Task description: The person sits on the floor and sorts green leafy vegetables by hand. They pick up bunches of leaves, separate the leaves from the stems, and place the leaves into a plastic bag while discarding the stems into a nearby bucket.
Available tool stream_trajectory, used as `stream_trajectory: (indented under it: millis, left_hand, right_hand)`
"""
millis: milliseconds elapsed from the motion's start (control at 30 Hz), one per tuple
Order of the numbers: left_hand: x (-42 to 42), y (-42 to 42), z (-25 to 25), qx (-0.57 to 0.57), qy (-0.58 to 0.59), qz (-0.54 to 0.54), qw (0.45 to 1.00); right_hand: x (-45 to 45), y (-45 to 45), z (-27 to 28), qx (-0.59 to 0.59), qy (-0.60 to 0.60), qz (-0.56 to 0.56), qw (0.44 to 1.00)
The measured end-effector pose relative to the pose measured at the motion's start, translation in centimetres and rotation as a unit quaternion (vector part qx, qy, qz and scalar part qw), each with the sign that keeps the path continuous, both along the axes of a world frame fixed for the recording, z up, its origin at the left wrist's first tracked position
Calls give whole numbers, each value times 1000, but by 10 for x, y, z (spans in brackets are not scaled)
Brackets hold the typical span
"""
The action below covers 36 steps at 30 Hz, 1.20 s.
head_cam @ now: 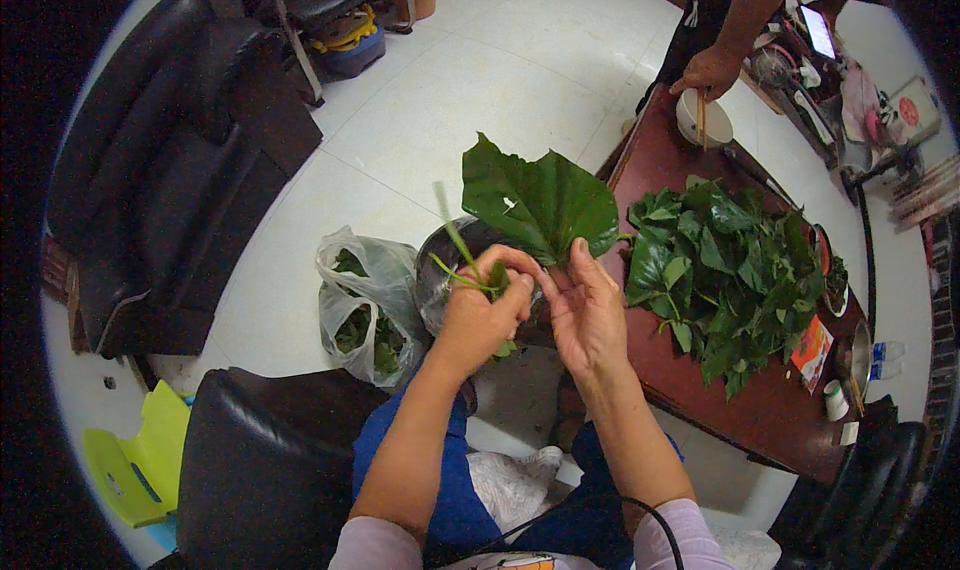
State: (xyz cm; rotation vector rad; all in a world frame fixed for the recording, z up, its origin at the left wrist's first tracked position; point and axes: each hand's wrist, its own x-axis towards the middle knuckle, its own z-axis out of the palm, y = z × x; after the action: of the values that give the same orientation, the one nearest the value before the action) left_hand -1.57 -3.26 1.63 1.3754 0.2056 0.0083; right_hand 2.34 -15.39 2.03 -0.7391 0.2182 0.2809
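A broad green leaf with a small hole stands up from my right hand, pinched near its base between thumb and fingers. My left hand is closed around several green stems and a bit of leaf, its fingertips close to the base of the large leaf. Under both hands is a shiny metal basin, partly hidden by them. Left of the basin, a translucent plastic bag with leaves inside rests on the floor. To the right, a big heap of leafy greens lies on the table.
The dark red table runs along my right. Another person's hand is at a white bowl with chopsticks at the table's far end. A metal bowl and a white container stand near the right edge. Black seats flank me.
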Motion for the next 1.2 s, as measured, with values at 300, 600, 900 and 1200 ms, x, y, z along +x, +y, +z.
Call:
stream_trajectory:
  millis: [300, 600, 900, 1200]
  left_hand:
    - [1, 11, 2, 85, -10, 91, 992]
    - [2, -9, -19, 205, -149, 55, 966]
    - [-4, -12, -19, 254, -158, 13, 954]
    - [-4, 4, -3, 181, 1, 6, 983]
  right_hand:
    - [5, -5, -9, 38, -5, 56, 998]
    - [3, -4, -19, 26, 38, 47, 998]
    - [1, -5, -18, 16, 17, 36, 999]
    - [6, -5, -3, 37, 30, 36, 998]
